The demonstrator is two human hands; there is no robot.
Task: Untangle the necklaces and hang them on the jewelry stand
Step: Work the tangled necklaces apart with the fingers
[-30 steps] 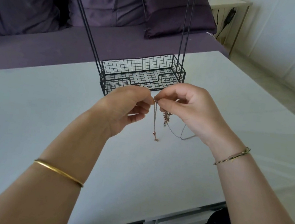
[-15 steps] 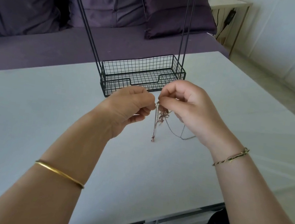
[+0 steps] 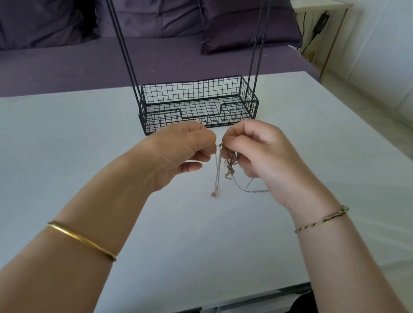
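L hand & R hand are up over the white table, nearly meeting, w/ the tangled necklaces btwn them.

L hand: fingers curled in tight, thumb & index fingertips pressed together on the top of the thin chains. The other fingers fold under the palm, the lowest one poking out a bit toward the chains.

R hand: also curled, knuckles up, thumb & index pinching the chains from the other side, just beside the L pinch. The knotted clump sits right under those fingers, partly hidden by them. Can't tell if the R hand's lower fingers grip any chain too.

From the pinch pt a couple of straight strands hang down, ending in small pinkish bits; can't tell if the ends touch the table. A darker chain loops down & off to the R, running under the R wrist.

Jewelry stand: black wire-mesh basket base on the table just behind the hands, thin black rods going up out of frame.

Gold bangle on L forearm, twisted bracelet on R wrist. Purple sofa w/ cushions behind the table.
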